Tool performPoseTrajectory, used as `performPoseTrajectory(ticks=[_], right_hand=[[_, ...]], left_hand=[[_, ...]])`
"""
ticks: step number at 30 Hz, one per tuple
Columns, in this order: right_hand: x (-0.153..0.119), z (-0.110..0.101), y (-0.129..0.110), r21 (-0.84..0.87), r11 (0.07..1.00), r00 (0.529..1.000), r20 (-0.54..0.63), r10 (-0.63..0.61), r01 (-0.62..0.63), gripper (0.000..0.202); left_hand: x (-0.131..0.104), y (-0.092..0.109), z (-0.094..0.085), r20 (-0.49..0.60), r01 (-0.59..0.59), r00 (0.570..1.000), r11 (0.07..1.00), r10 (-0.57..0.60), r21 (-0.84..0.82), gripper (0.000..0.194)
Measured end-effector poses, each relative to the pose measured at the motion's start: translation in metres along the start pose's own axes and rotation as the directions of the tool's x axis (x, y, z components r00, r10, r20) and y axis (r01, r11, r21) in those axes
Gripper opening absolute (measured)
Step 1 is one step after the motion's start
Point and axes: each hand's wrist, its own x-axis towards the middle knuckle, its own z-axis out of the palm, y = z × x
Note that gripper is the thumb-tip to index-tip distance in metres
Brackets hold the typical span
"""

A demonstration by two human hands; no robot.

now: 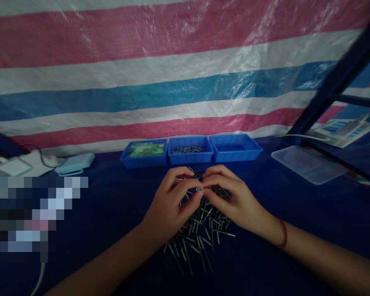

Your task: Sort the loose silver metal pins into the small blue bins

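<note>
Both hands meet above a loose heap of silver blind rivets (200, 230), thin pins with thicker ends, on the blue tabletop. My left hand (174, 201) has its thumb and index finger pinched on a small shiny rivet (199, 189). From the right, the fingertips of my right hand (234, 193) close in a pinch on the other side of the same small piece. Most of that rivet is hidden by the fingers. The heap spreads beneath and in front of both hands, partly covered by them.
Behind the heap stand three blue bins: the left bin (143, 164) holds green-tinted packets, the middle bin (191, 158) loose rivets, the right bin (239, 155) nothing visible. A clear plastic lid (308, 164) lies right. At left are a light-blue case (75, 163) and a white power strip (38, 162).
</note>
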Motion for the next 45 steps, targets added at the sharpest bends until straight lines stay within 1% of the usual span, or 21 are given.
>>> performPoseTrajectory(ticks=[4,8,10,12,15,17,18,19,21,24,27,31,33,35,37,39,42,45], right_hand=[[0.0,0.0,-0.002,0.035,0.999,0.999,0.054,-0.001,-0.001,0.011],[0.0,-0.001,-0.006,0.063,0.998,0.993,0.12,0.02,-0.028,0.013],[0.002,-0.003,-0.007,0.045,0.998,0.991,0.132,0.026,-0.032,0.015],[0.007,-0.007,-0.008,-0.023,1.0,0.995,0.102,0.021,-0.019,0.014],[0.024,-0.015,-0.002,-0.199,0.98,0.999,-0.048,-0.013,0.003,0.013],[0.041,-0.019,0.007,-0.323,0.946,0.987,-0.154,-0.04,-0.012,0.014],[0.05,-0.02,0.014,-0.382,0.924,0.983,-0.178,-0.048,-0.024,0.016],[0.059,-0.02,0.021,-0.437,0.899,0.982,-0.182,-0.049,-0.036,0.018],[0.075,-0.018,0.035,-0.568,0.822,0.995,-0.103,-0.01,-0.05,0.021],[0.083,-0.013,0.047,-0.625,0.779,0.998,-0.045,0.037,-0.057,0.021],[0.071,-0.014,0.044,-0.633,0.773,0.999,-0.003,0.038,-0.031,0.023],[0.039,-0.024,0.033,-0.616,0.788,0.998,0.059,0.019,0.021,0.023],[0.024,-0.029,0.033,-0.579,0.815,0.997,0.071,0.043,0.006,0.021],[0.014,-0.032,0.037,-0.53,0.847,0.993,0.069,0.093,-0.042,0.019],[0.008,-0.033,0.043,-0.479,0.871,0.986,0.062,0.154,-0.106,0.018],[0.007,-0.033,0.047,-0.439,0.887,0.979,0.066,0.191,-0.143,0.017],[0.008,-0.032,0.047,-0.412,0.9,0.98,0.072,0.185,-0.139,0.017],[0.008,-0.032,0.043,-0.397,0.909,0.981,0.082,0.175,-0.129,0.017]], left_hand=[[0.0,0.001,-0.001,-0.005,-0.016,1.0,1.0,0.016,0.017,0.011],[0.0,0.0,-0.003,-0.001,0.027,1.0,0.999,-0.027,0.022,0.007],[0.0,-0.001,-0.004,0.017,0.056,0.998,0.998,-0.056,0.02,0.005],[0.002,-0.002,-0.005,0.045,0.101,0.994,0.995,-0.102,0.015,0.008],[0.003,-0.004,-0.006,0.1,0.168,0.981,0.986,-0.167,-0.003,0.015],[0.003,-0.006,-0.006,0.139,0.182,0.974,0.983,-0.179,-0.008,0.014],[0.003,-0.006,-0.006,0.155,0.181,0.972,0.983,-0.178,-0.004,0.013],[0.002,-0.007,-0.006,0.168,0.178,0.97,0.984,-0.176,0.005,0.012],[0.001,-0.01,-0.006,0.18,0.172,0.968,0.985,-0.175,0.034,0.01],[0.002,-0.017,-0.008,0.195,0.181,0.962,0.98,-0.193,0.076,0.009],[0.003,-0.025,-0.012,0.238,0.177,0.952,0.981,-0.191,0.078,0.012],[0.002,-0.033,-0.014,0.326,0.144,0.931,0.986,-0.165,0.086,0.017],[0.001,-0.035,-0.013,0.375,0.125,0.914,0.987,-0.153,0.098,0.018],[0.0,-0.036,-0.011,0.416,0.096,0.9,0.99,-0.13,0.102,0.018],[0.001,-0.037,-0.008,0.445,0.057,0.89,0.992,-0.1,0.108,0.017],[0.004,-0.037,-0.005,0.468,0.004,0.882,0.992,-0.064,0.129,0.018],[0.01,-0.037,0.0,0.499,-0.076,0.866,0.984,-0.015,0.162,0.018],[0.015,-0.036,0.003,0.544,-0.118,0.839,0.978,0.005,0.174,0.019]])
